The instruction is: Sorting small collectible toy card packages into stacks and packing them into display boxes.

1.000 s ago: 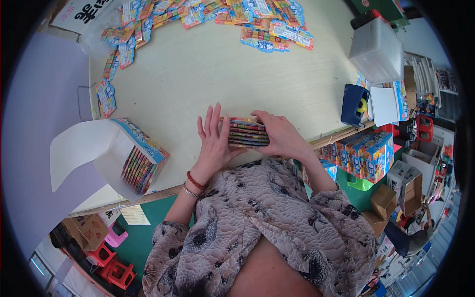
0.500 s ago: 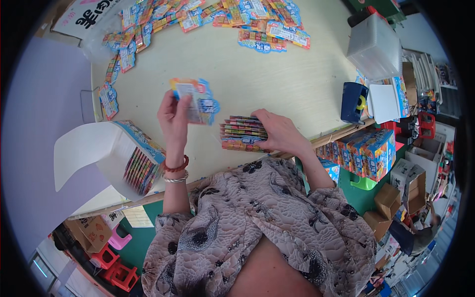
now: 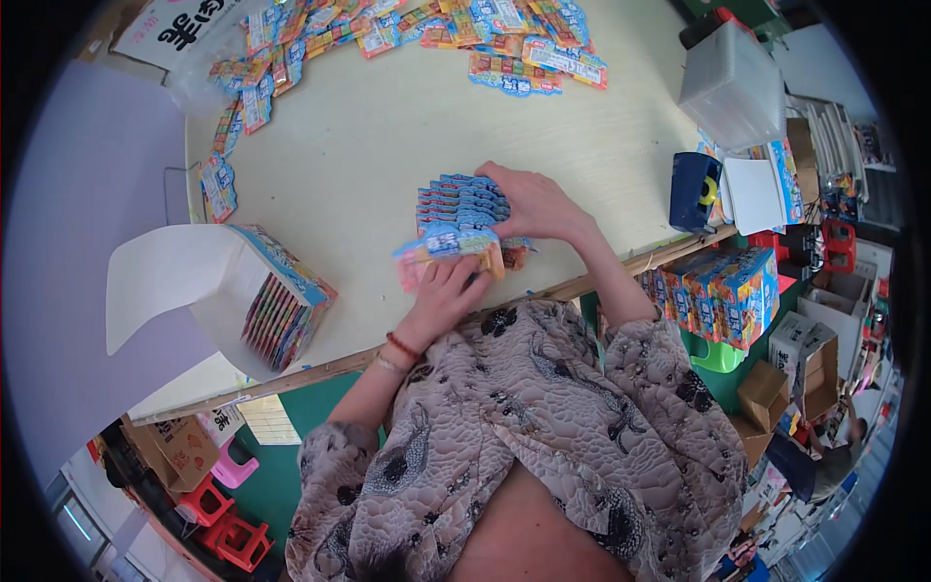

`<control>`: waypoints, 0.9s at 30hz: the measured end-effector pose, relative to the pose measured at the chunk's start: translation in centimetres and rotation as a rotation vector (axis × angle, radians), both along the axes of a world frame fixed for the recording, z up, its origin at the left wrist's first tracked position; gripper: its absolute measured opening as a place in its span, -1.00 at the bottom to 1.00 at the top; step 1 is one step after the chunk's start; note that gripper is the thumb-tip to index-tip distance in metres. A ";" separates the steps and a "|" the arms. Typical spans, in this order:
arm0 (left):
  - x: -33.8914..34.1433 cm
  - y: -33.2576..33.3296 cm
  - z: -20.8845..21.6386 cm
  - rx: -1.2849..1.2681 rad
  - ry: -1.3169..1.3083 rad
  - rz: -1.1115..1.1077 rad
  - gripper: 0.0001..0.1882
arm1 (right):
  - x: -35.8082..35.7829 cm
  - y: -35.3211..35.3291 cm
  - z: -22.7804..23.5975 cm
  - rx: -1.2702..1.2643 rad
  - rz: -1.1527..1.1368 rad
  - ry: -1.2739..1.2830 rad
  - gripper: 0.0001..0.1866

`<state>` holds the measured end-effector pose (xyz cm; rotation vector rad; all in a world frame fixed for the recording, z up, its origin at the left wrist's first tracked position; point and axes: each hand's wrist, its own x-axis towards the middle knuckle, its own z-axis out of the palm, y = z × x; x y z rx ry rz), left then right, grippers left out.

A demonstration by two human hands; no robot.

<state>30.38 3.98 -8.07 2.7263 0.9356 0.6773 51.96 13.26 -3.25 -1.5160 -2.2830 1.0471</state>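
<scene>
A row of overlapping flat candy packets with blue wavy tops stands on the table before me. My right hand grips the row from its right side, thumb on the near end and fingers at the far end. Against the near end, my left hand holds one more blue, pink and yellow packet, slightly blurred. To the left, an open display box lies tilted with its white flap spread out, and several packets sit inside it in a row.
Loose packets are strewn along the far edge of the table. On the right are a blue tape dispenser, a clear plastic bin and white cards. Filled display boxes stand beyond the wooden table edge.
My left hand has brought its packet down and right to the near end of the row. My right hand has shifted away from me, and the row now leans with its blue tops showing.
</scene>
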 end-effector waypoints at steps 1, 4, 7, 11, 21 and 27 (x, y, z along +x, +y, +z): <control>0.0 -0.5 -0.7 0.008 -0.001 0.004 -0.62 | -0.2 0.3 0.1 0.008 0.004 -0.001 -0.32; 0.5 0.4 -0.5 -0.174 -0.025 -0.133 -0.59 | 0.3 0.7 -0.2 0.009 0.121 0.046 -0.34; -2.0 0.8 -2.3 -0.078 -0.029 -0.192 -0.58 | 0.2 0.6 -0.3 0.061 0.154 0.044 -0.35; -3.6 -0.2 -3.1 0.183 -0.015 0.260 -0.30 | 0.0 -0.5 0.4 0.082 0.175 0.051 -0.35; -1.4 4.7 0.7 -0.436 -0.322 0.265 0.36 | -1.4 0.5 0.8 -0.030 0.315 0.270 -0.33; -2.3 5.7 3.0 -0.490 -0.091 0.189 0.00 | 5.4 6.5 -1.8 0.146 -0.394 0.242 -0.47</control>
